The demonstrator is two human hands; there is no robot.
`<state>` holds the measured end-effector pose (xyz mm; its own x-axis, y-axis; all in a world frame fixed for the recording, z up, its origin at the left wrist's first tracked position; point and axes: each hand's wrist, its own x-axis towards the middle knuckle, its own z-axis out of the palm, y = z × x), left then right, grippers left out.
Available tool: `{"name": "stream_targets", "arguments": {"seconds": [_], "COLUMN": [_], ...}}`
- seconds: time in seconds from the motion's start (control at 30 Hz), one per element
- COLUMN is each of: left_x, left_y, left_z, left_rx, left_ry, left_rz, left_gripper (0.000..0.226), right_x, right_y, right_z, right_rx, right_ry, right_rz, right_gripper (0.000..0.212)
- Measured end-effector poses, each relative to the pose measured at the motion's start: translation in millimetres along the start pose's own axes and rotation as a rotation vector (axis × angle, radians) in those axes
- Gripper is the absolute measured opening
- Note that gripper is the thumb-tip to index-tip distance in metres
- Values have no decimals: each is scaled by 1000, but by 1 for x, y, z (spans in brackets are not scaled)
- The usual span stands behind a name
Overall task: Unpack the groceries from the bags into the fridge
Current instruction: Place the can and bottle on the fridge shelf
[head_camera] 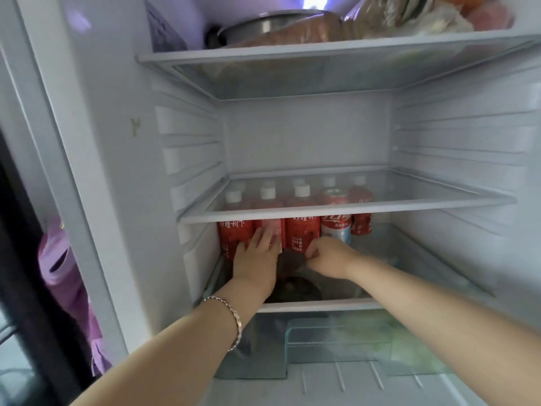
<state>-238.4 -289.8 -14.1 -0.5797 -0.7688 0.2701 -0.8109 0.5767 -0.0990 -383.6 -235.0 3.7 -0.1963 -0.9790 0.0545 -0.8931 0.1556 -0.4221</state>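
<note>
Reaching into the fridge (307, 133), left hand (256, 256) flat and open against a red bottle (270, 227), right hand (330, 256) curled beside a cola can (336, 225), pinching a dark bag (292, 269).

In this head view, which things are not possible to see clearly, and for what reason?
1. Head view: the dark item in front of the bottles, blurred and shadowed; its kind is unclear.
2. The right hand: curled fingers hide whether it pinches that item.
3. The rear red bottles: hidden by the front row, blurred through the glass shelf.
4. The wrapped packages on top: cut by the upper edge, blurred.
</note>
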Motion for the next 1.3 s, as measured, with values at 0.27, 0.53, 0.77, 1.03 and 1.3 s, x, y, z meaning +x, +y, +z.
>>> {"name": "stream_targets", "arguments": {"seconds": [0.27,0.53,0.77,1.03,1.3], "left_x": [-81,-206,-409,-716,-994], "left_y": [22,50,68,170,379], "left_z": [-34,-50,-89,-145,-229], "left_rx": [-217,-57,-123,-121,-41], "left_ry": [32,-268,-274,-166,-62], "left_rz": [-215,-607,-1013,-1598,-2117], "left_gripper": [41,33,29,26,26], "right_x": [-67,-159,-289,-547,-893], "right_y": [-14,-53,-132,-207,-209], "right_z": [-1,19,75,132,137], "right_rx": [-24,-93,-253,-335,-436], "right_ry": [-8,-114,-434,-591,-688], "right_rz": [-284,-589,-889,-1440,-1980], "right_gripper": [25,20,23,26,31]}}
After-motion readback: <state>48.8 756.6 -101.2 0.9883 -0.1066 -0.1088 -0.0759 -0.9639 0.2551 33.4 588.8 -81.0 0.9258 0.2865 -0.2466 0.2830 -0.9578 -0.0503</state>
